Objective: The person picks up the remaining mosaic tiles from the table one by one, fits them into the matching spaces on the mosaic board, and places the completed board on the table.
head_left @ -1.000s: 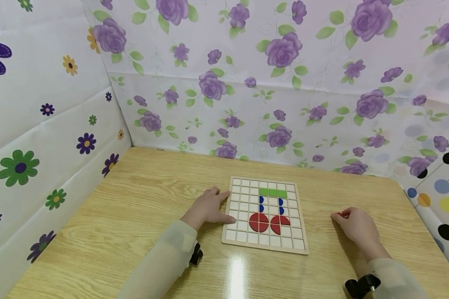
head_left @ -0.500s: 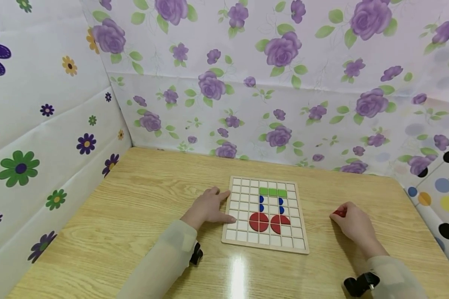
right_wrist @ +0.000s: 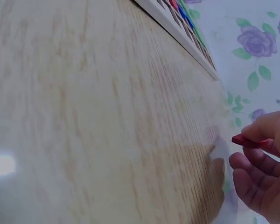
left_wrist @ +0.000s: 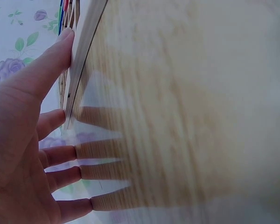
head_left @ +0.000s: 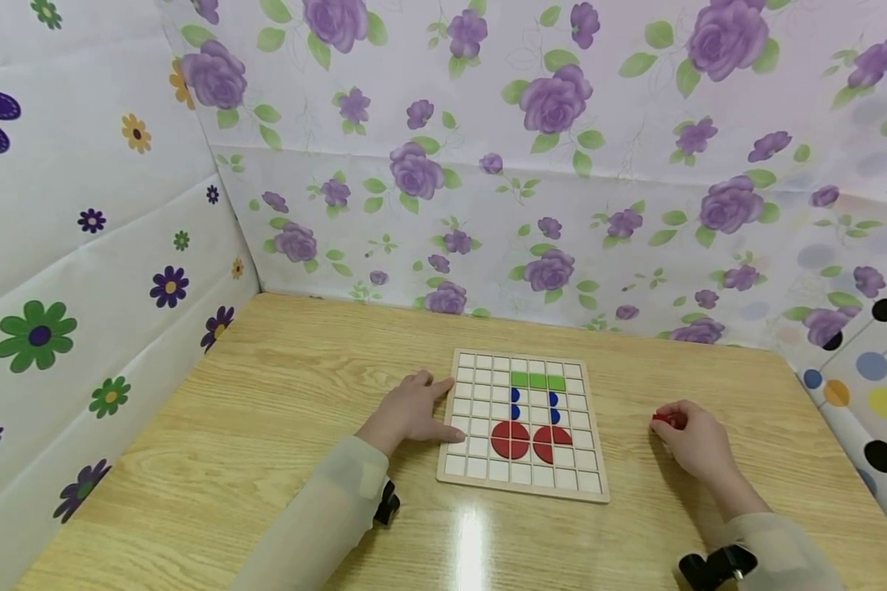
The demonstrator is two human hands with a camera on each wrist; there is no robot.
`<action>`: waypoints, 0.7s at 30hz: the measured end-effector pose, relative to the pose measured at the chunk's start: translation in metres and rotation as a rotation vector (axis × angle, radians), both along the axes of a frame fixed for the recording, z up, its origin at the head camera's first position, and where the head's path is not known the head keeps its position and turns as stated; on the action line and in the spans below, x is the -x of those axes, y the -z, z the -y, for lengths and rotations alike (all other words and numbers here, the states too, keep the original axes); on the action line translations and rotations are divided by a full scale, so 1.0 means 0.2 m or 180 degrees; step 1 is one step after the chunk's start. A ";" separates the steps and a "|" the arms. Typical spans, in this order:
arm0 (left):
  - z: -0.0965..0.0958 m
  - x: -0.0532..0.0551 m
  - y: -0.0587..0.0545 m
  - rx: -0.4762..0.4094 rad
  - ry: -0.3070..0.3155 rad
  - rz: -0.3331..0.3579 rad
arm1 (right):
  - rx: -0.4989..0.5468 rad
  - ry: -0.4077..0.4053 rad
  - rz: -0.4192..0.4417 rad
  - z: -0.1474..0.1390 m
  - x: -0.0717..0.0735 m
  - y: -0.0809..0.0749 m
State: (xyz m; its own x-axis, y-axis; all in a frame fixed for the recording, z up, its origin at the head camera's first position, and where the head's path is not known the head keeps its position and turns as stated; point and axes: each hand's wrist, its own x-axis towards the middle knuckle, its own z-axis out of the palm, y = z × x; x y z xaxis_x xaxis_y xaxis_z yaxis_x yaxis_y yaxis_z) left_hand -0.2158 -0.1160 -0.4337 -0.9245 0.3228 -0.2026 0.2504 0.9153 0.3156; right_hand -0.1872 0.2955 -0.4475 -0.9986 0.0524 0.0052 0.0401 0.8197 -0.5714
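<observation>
A light wooden grid board (head_left: 525,488) with square white cells lies on the table. Red quarter-circle tiles on it form a full circle (head_left: 501,448) and, to its right, three quarters of another (head_left: 544,450). Above them are two columns of small blue half-round tiles (head_left: 515,395), under a row of green square tiles (head_left: 537,381). My left hand (head_left: 409,412) rests at the board's left edge, fingers spread, thumb over the rim. Right of the board, my right hand (head_left: 698,439) pinches a small red tile (right_wrist: 242,139) between thumb and fingers, partly hiding its shape.
The wood-grain table (head_left: 288,386) extends around the board. A flowered cloth (head_left: 488,238) hangs behind its far edge, and another flowered cloth (head_left: 118,271) stands along the left. Black camera mounts sit on both wrists. Light glares off the table in front of the board.
My right hand has shifted slightly up and away, and the red tile shows more between its fingers. My left hand and the board stay in place.
</observation>
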 end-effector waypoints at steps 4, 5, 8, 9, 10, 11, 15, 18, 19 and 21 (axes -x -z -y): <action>0.00 0.00 0.00 -0.0001 0.0010 -0.0019 | 0.0273 0.0053 0.0062 0.01 -0.01 -0.01; 0.00 0.00 0.00 0.0002 0.0010 -0.0019 | 0.0341 0.0072 0.0076 0.01 -0.01 -0.01; 0.00 0.00 0.00 0.0013 0.0008 -0.0008 | 0.0468 0.0123 0.0058 0.02 -0.01 -0.01; 0.00 0.00 -0.01 0.0010 0.0006 -0.0006 | 0.0482 0.0133 0.0049 0.03 -0.01 -0.01; 0.00 0.00 -0.01 0.0012 0.0006 -0.0001 | 0.0489 0.0137 0.0040 0.03 -0.01 -0.01; 0.00 0.00 -0.01 0.0017 0.0006 0.0003 | 0.0496 0.0143 0.0037 0.03 -0.01 -0.01; 0.00 0.00 -0.01 0.0022 0.0014 0.0004 | 0.0544 0.0141 0.0038 0.04 -0.01 0.00; 0.00 0.00 0.00 0.0033 0.0020 -0.0009 | 0.0584 0.0141 0.0022 0.05 -0.01 0.00; 0.00 0.00 0.00 0.0038 0.0022 -0.0017 | 0.0601 0.0140 0.0017 0.05 -0.01 0.01; 0.00 0.00 -0.01 0.0043 0.0020 -0.0023 | 0.0621 0.0134 0.0009 0.06 0.00 0.01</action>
State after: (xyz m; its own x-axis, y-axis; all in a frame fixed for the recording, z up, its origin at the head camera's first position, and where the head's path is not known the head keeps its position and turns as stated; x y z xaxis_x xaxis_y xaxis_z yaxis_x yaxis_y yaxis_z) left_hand -0.2158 -0.1158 -0.4327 -0.9240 0.3258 -0.2002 0.2583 0.9178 0.3014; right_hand -0.1866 0.2839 -0.4494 -0.9955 0.0939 -0.0120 0.0738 0.6910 -0.7191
